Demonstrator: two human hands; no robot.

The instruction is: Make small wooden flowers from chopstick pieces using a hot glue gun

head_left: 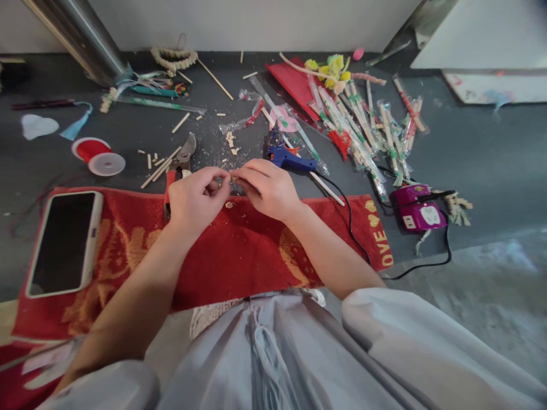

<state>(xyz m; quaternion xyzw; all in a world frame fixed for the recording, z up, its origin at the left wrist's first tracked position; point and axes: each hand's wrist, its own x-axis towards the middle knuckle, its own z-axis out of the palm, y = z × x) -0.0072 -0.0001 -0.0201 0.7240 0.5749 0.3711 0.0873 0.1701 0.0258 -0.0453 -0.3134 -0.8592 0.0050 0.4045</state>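
Note:
Over the edge of a red towel [239, 250], my left hand [196, 199] and my right hand [268, 191] meet at the fingertips. Both are closed in a pinch around a small tan piece [233, 178], mostly covered by the fingers; its exact kind cannot be made out. Beside my left hand lie red-handled cutters [186, 154], the handles partly hidden behind that hand. A blue glue gun [290, 156] rests just beyond my right hand. Small pale wooden bits [231, 139] and crumbs lie scattered past my fingers.
At left are a phone [64, 242] and a spool of red ribbon [98, 156]. Several wrapped chopsticks [354, 122] are heaped at right, near a purple power socket [419, 208] with a black cord [444, 256]. A metal post [85, 40] stands at the back left.

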